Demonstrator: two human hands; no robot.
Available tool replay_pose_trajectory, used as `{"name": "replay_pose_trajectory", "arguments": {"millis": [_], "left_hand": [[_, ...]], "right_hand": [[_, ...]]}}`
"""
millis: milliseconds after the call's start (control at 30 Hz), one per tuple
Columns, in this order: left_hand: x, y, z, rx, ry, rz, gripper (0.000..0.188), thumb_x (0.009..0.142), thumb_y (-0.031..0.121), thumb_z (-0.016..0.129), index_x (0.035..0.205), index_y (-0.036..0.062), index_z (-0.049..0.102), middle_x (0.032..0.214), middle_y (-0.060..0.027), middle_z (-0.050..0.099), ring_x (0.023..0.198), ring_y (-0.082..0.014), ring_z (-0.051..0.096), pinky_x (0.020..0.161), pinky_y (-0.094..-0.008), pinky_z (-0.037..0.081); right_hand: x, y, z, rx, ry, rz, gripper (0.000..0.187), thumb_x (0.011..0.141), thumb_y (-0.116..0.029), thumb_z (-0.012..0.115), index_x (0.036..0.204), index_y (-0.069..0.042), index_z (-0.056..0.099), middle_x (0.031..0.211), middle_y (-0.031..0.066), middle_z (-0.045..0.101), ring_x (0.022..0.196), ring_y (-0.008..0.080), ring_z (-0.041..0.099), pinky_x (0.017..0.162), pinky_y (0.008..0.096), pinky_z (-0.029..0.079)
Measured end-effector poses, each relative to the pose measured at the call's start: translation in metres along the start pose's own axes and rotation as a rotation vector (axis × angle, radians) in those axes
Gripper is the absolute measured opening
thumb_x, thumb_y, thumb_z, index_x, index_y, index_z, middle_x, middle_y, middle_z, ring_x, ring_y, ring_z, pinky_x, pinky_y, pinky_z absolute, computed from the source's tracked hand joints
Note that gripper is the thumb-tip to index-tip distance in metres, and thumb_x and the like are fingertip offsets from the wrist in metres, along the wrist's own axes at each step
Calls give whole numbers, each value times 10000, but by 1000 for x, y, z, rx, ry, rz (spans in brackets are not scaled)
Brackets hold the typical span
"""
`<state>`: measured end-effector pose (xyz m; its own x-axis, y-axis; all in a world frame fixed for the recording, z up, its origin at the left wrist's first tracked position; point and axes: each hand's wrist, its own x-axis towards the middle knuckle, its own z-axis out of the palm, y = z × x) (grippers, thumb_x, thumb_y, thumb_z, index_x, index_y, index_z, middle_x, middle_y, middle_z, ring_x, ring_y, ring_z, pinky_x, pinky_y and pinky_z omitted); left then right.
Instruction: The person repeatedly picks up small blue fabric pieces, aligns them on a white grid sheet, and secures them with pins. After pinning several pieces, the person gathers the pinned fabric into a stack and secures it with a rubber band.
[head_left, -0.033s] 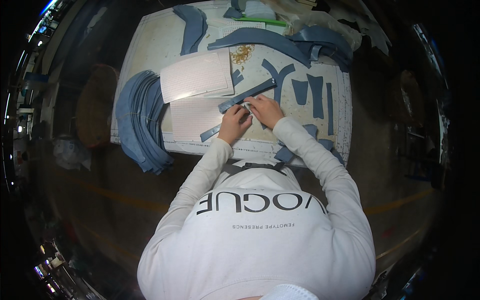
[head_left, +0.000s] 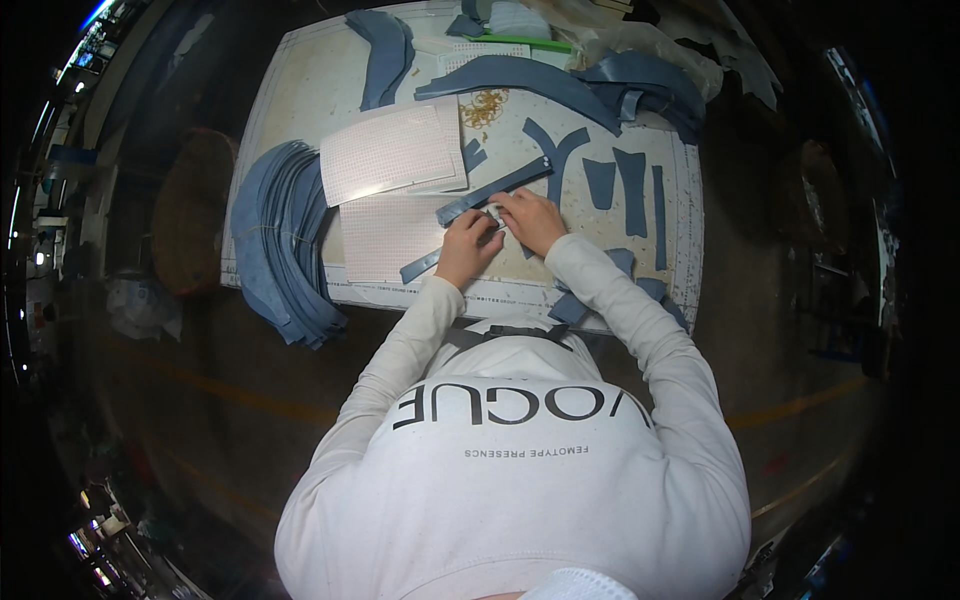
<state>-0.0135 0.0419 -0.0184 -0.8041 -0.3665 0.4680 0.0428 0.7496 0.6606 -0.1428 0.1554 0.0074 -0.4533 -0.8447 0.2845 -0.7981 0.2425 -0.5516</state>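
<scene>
Hands (head_left: 505,232) together pinch a small white piece against the strip (head_left: 492,190) on the tabletop (head_left: 300,90); fixing it looks underway, needing steady alignment next.

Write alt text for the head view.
Both hands, left hand and right hand, press a long blue-grey strip on a white cutting table. Gridded sheets and a stack of curved blue pieces lie left.

2 gridded paper sheets (head_left: 390,155), 1 green ruler (head_left: 520,42), 1 stack of blue fabric strips (head_left: 285,240), 2 hands.
</scene>
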Motion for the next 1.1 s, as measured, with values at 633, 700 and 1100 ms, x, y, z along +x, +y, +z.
{"name": "replay_pose_trajectory", "arguments": {"millis": [633, 700, 1100], "left_hand": [[-1, 9, -6, -69, -37, -208, 323, 764, 122, 733, 1063, 55, 629, 862, -109, 677, 741, -228, 675, 673, -314, 541], [-3, 13, -16, -46, 13, -157, 303, 764, 120, 738, 1041, 52, 638, 846, -99, 671, 725, -205, 667, 663, -296, 536], [-34, -17, -90, 110, -310, -306, 237, 687, 117, 750, 891, 46, 651, 778, -81, 593, 706, -224, 590, 643, -326, 477]], "right_hand": [[0, 3, 11, 99, 117, 37, 135, 825, -133, 641, 949, -99, 680, 855, 86, 660, 810, 281, 636, 718, 382, 528], [3, 4, 7, 159, 114, 31, 127, 830, -136, 638, 944, -106, 685, 855, 71, 655, 852, 275, 624, 756, 377, 522], [8, -2, -3, 90, -395, 48, 206, 752, -144, 711, 955, -121, 684, 946, 39, 569, 1033, 249, 535, 889, 363, 470]]}}
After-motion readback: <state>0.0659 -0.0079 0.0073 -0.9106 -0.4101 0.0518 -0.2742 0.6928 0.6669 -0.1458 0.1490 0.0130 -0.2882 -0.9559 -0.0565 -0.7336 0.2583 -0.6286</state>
